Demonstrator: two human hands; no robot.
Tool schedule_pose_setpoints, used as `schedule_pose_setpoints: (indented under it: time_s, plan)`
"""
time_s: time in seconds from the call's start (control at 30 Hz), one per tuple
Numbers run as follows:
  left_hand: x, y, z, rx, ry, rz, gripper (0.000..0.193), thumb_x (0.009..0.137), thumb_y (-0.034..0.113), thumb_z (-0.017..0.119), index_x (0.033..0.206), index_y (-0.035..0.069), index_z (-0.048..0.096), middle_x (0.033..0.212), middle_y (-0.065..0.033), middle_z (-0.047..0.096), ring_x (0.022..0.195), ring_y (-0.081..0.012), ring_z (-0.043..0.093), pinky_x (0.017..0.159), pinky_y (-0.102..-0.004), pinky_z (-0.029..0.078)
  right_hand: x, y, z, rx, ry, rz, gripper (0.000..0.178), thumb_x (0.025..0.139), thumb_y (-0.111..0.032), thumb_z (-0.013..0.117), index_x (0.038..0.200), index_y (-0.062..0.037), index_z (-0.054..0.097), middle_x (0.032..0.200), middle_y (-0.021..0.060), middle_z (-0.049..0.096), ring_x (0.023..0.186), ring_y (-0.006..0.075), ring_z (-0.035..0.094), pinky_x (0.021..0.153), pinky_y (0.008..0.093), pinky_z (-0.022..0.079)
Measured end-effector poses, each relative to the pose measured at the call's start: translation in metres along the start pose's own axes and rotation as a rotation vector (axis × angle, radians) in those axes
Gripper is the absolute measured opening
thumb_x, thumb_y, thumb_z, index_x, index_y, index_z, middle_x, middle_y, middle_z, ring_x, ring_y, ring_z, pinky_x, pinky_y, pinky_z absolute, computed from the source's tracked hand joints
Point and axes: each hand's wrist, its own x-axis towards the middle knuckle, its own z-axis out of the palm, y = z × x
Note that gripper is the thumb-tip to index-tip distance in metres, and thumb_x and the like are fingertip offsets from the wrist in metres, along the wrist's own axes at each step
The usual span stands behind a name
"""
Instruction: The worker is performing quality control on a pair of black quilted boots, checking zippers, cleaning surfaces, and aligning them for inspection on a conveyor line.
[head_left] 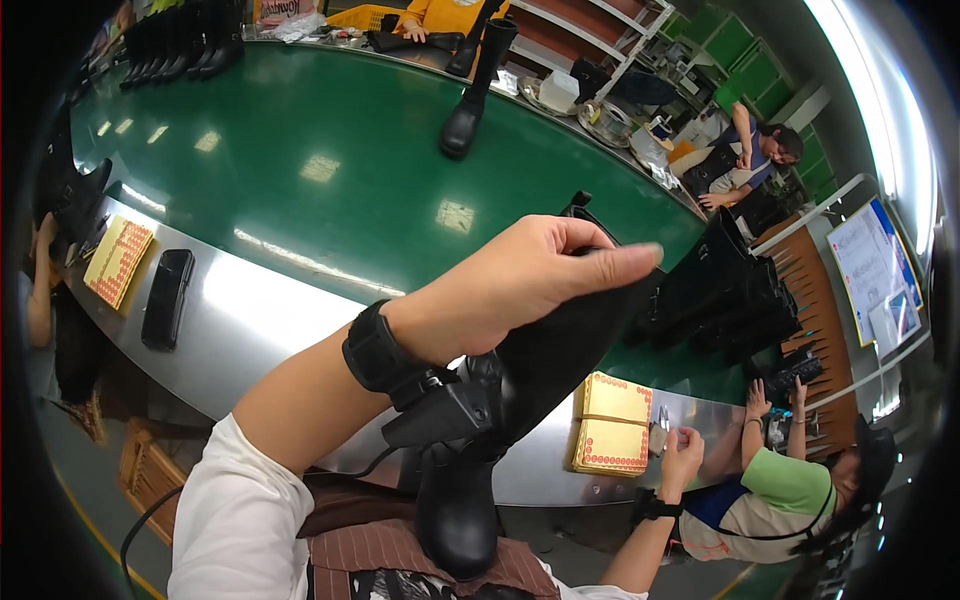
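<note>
A tall black boot [560, 365] slants across my front, its toe toward me and its shaft top up to the right. My left hand [545, 265] is closed at the shaft's upper rim, thumb stretched along it and the other fingers curled over and partly hidden. A black band with a boxy device sits on that wrist and covers part of the boot. My right hand [683, 455], also with a black wristband, is at the metal table edge, fingers bent together. Beside its fingertips lie a small grey item [658, 440] and stacks of yellow cards [612, 455] with red-dotted borders.
The green conveyor belt [330, 120] carries another upright boot [465, 120] and a boot cluster [715, 290] at right. On the left metal edge [215, 330] lie a black case [167, 300] and yellow cards [118, 262]. Co-workers sit around; one at right [790, 490] reaches close to my right arm.
</note>
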Motion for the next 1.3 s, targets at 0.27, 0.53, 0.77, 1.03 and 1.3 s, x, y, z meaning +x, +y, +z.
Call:
schedule_pose_setpoints:
  time_s: [0.27, 0.53, 0.77, 1.03, 1.3]
  plan:
    - [0.013, -0.019, 0.005, 0.042, -0.044, -0.026, 0.027, 0.101, 0.023, 0.055, 0.107, -0.003, 0.063, 0.098, -0.002, 0.068, 0.086, -0.0046, 0.061, 0.078, -0.0199, 0.05, 0.0, -0.125, -0.038, 0.621, -0.149, -0.085, 0.014, 0.089, -0.011, 0.07, 0.092, 0.0018, 0.065, 0.08, 0.0014, 0.059, 0.069, 0.008, 0.051, 0.065, 0.0226, 0.043]
    - [0.018, -0.027, 0.013, -0.043, -0.075, -0.076, 0.024, 0.101, 0.019, 0.052, 0.111, -0.001, 0.061, 0.101, -0.0026, 0.067, 0.087, -0.0051, 0.062, 0.08, -0.0209, 0.05, 0.04, -0.266, -0.1, 0.872, -0.124, -0.499, 0.019, 0.094, -0.008, 0.06, 0.11, 0.0009, 0.063, 0.114, 0.0065, 0.056, 0.075, 0.0064, 0.049, 0.066, 0.0217, 0.041]
    - [0.018, -0.029, 0.009, -0.076, -0.092, -0.032, 0.019, 0.101, 0.018, 0.052, 0.106, 0.002, 0.06, 0.097, 0.0, 0.065, 0.085, -0.0043, 0.061, 0.077, -0.02, 0.05, 0.067, -0.319, -0.097, 0.791, -0.416, -0.45, 0.021, 0.095, -0.014, 0.062, 0.083, 0.0029, 0.06, 0.075, 0.0007, 0.052, 0.068, 0.0069, 0.045, 0.061, 0.0223, 0.036]
    - [0.019, -0.052, 0.01, -0.309, -0.12, 0.017, 0.015, 0.102, 0.016, 0.051, 0.104, 0.004, 0.059, 0.095, 0.0015, 0.064, 0.083, -0.0029, 0.06, 0.074, -0.0199, 0.051, 0.069, -0.316, -0.086, 0.921, -0.534, -0.38, 0.024, 0.093, -0.01, 0.062, 0.075, 0.0015, 0.052, 0.072, -0.0017, 0.044, 0.067, 0.006, 0.039, 0.06, 0.0233, 0.031]
    - [0.016, -0.057, 0.008, -0.364, -0.136, 0.038, 0.013, 0.102, 0.018, 0.052, 0.102, 0.006, 0.058, 0.092, 0.004, 0.062, 0.081, -0.0012, 0.059, 0.071, -0.0182, 0.05, 0.068, -0.315, -0.082, 0.925, -0.539, -0.391, 0.025, 0.093, -0.01, 0.063, 0.073, 0.001, 0.05, 0.071, -0.0017, 0.042, 0.067, 0.0062, 0.037, 0.059, 0.0238, 0.03]
